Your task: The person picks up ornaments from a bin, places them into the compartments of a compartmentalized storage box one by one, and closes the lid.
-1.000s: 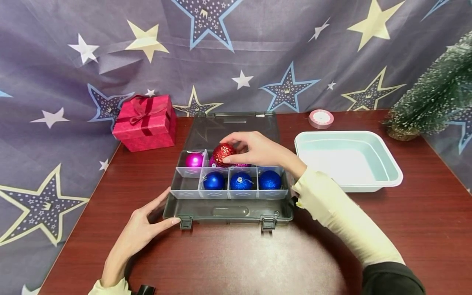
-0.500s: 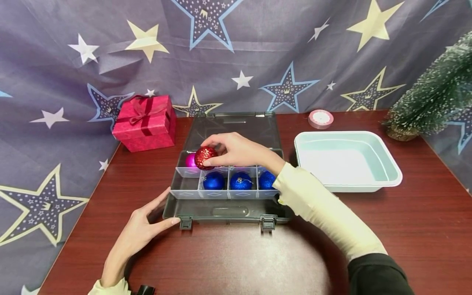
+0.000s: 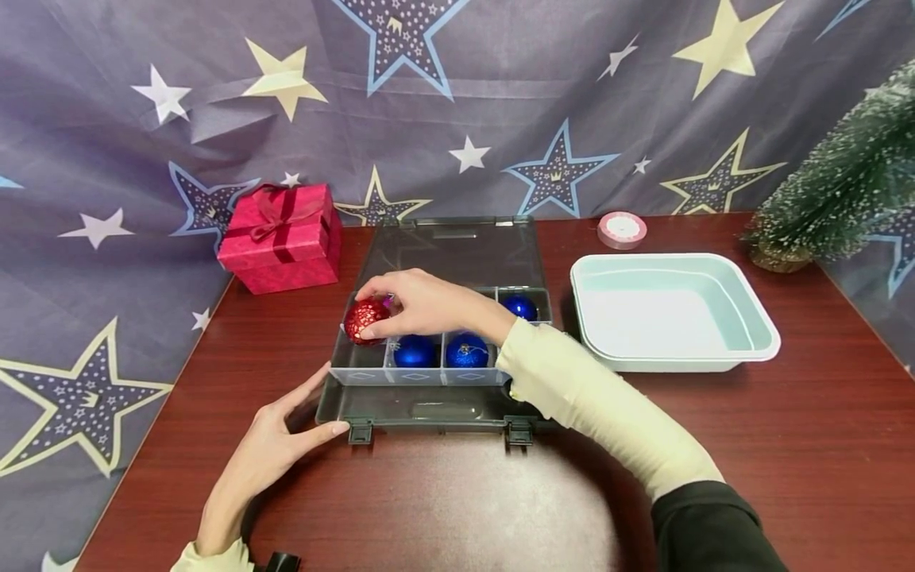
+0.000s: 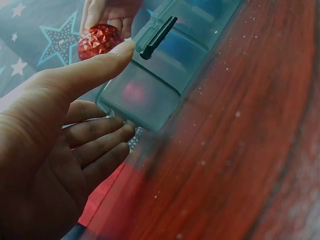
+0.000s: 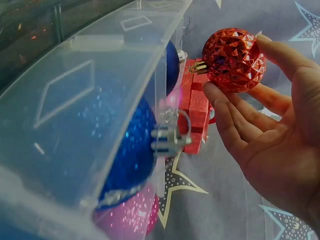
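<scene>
In my right hand [image 3: 422,303] I hold a red faceted Christmas ball [image 3: 366,320] between thumb and fingertips. It hangs over the left end of the grey plastic organizer box [image 3: 436,405], above the front-left compartment [image 3: 357,357]. The right wrist view shows the gold cap of the red ball [image 5: 235,60] pointing at the box. Blue balls [image 3: 415,351] sit in other front compartments, and another blue ball [image 3: 519,307] lies in the back row. My hand and arm hide much of the back row. My left hand [image 3: 275,441] rests at the box's front-left corner, fingers extended, thumb near a latch [image 4: 159,37].
The box's lid [image 3: 457,254] lies folded back behind it. A pale blue basin [image 3: 672,365] stands to the right, with a ribbon roll [image 3: 622,230] behind it. A red gift box [image 3: 282,238] is at the back left, a small frosted tree [image 3: 843,175] at the back right.
My right hand has carried the red ball leftward and toward me, from over the back row to the left end of the box. The left hand has stayed put.
</scene>
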`<action>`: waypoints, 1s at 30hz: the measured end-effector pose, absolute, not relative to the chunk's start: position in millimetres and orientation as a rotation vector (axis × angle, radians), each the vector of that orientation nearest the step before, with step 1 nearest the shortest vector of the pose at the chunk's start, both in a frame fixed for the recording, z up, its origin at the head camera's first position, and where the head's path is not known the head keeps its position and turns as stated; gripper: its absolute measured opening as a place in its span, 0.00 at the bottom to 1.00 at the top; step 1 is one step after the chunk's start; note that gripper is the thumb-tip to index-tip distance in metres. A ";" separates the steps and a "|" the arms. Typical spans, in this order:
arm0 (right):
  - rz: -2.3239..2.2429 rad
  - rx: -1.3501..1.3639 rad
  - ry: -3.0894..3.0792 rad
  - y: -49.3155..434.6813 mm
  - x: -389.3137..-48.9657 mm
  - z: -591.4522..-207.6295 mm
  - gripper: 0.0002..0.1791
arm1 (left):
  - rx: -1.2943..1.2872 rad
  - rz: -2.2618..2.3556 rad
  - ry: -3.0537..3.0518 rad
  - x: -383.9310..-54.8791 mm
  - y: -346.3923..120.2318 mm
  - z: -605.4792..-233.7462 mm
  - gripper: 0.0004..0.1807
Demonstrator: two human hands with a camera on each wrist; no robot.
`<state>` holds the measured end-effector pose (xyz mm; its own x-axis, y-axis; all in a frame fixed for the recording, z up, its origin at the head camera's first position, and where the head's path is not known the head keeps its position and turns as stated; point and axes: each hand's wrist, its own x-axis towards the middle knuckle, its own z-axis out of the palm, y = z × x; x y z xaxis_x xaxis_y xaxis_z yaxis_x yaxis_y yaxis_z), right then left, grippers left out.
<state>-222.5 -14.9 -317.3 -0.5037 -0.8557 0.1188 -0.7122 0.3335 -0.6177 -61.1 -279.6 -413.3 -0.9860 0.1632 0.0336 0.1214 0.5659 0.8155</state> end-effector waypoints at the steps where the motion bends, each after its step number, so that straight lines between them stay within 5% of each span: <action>1: -0.906 -1.430 2.372 -16.5 -222.2 -317.6 0.28 | 0.249 1.423 2.738 -61.2 -279.7 -413.3 0.45; 14: -0.948 -1.349 2.322 -11.1 -224.1 -318.0 0.28 | 0.238 1.389 2.750 -60.6 -278.8 -412.1 0.44; 30: -1.045 -1.111 2.510 66.0 -243.6 -317.6 0.24 | 0.253 1.363 2.776 -59.9 -276.9 -409.2 0.46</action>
<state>-243.6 66.0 -317.6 -0.6961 -0.7119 0.0926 -0.5674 0.4666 -0.6785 -59.9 -276.9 -409.2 -0.9859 0.1629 0.0372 0.1290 0.6012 0.7886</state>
